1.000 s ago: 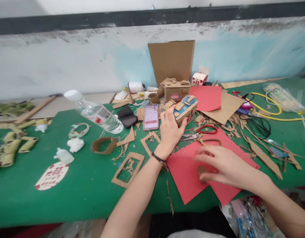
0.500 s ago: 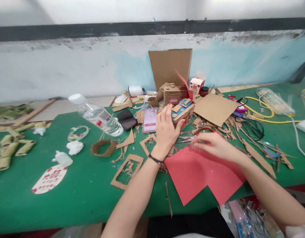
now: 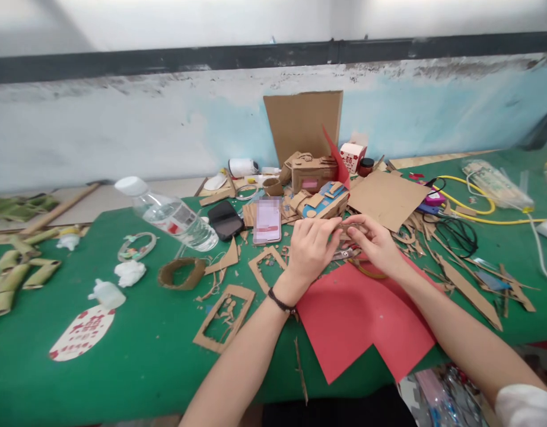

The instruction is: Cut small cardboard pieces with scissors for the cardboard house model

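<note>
Two hands meet over a small brown piece

The right hand's (image 3: 374, 237) fingers are pinched nearly closed on a small brown piece (image 3: 344, 226), mostly hidden, just above the far edge of the red paper (image 3: 344, 314). The left hand's (image 3: 313, 249) fingers are curled in at the piece's other side, above the red paper's far left corner; whether they grip it too, I cannot tell. Scissors (image 3: 343, 254) lie below the fingers, at the red paper's far edge.

Beyond the red paper sits a blue-and-brown cardboard model (image 3: 324, 200), and to that paper's far right a flat cardboard sheet (image 3: 384, 198). A phone (image 3: 267, 222) with a lit screen is to its far left. Left of the red paper lies a cardboard frame (image 3: 209, 343); well left are a water bottle (image 3: 180, 219) and a white oval card (image 3: 84, 333). Right of it, cardboard strips (image 3: 471, 284) litter the green surface (image 3: 144, 379).
</note>
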The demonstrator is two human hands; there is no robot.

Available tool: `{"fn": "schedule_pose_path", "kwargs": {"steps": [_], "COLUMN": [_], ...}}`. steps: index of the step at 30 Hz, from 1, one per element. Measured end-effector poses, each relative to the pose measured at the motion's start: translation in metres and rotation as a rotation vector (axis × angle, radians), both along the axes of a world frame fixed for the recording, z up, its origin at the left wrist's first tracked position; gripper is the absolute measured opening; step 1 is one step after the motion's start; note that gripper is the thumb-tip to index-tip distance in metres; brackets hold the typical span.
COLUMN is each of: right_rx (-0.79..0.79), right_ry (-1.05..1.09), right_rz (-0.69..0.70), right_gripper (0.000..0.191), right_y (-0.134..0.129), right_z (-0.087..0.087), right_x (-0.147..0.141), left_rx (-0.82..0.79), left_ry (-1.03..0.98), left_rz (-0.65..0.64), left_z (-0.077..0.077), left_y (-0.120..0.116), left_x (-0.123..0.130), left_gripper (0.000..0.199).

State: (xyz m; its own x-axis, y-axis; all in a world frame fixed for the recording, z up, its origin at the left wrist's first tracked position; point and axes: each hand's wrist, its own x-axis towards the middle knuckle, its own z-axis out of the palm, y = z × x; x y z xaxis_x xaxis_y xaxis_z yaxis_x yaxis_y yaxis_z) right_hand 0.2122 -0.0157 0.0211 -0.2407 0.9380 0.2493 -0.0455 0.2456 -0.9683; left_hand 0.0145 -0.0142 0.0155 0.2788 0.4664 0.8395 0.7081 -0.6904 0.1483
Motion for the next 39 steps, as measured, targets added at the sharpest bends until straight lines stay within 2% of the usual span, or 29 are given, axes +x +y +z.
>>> {"fn": "schedule_pose_path", "kwargs": {"steps": [4, 6, 13, 17, 21, 25, 31, 39], "right_rx": [-0.061, -0.04, 0.112, 0.083, -0.004, -0.107, -0.161, -0.112], "right_ry": [0.083, 0.093, -0.033, 0.015, 0.088, 0.168, 0.33, 0.327], "right_rz": [0.138, 0.154, -0.05, -0.121, -0.105, -0.046, -0.015, -0.133], "right_gripper": [0.048, 0.047, 0.043, 0.042, 0.044, 0.047, 0.046, 0.048], "right_y": [-0.004, -0.005, -0.01, -0.007, -0.004, -0.003, -0.002, -0.006], "right_z": [-0.002, -0.001, 0.002, 0.002, 0.002, -0.001, -0.011, -0.016], "right_x": [0.005, 0.005, 0.003, 0.004, 0.004, 0.001, -0.007, -0.017], "left_rx": [-0.007, 0.014, 0.027, 0.024, 0.026, -0.01, 0.018, -0.21], "left_ry": [-0.103, -0.152, -0.155, -0.119, -0.079, -0.091, -0.186, -0.4], "left_rz": [-0.017, -0.036, -0.118, -0.169, -0.206, -0.16, -0.192, -0.148], "left_z": [-0.002, -0.003, -0.002, -0.002, -0.003, -0.004, -0.003, -0.004], "left_y": [0.003, 0.003, -0.003, -0.003, -0.002, -0.003, -0.005, -0.015], "left_x": [-0.003, -0.002, 0.005, 0.005, 0.004, 0.004, 0.008, 0.022], "left_gripper": [0.02, 0.02, 0.021, 0.031, 0.046, 0.036, 0.035, 0.018]}}
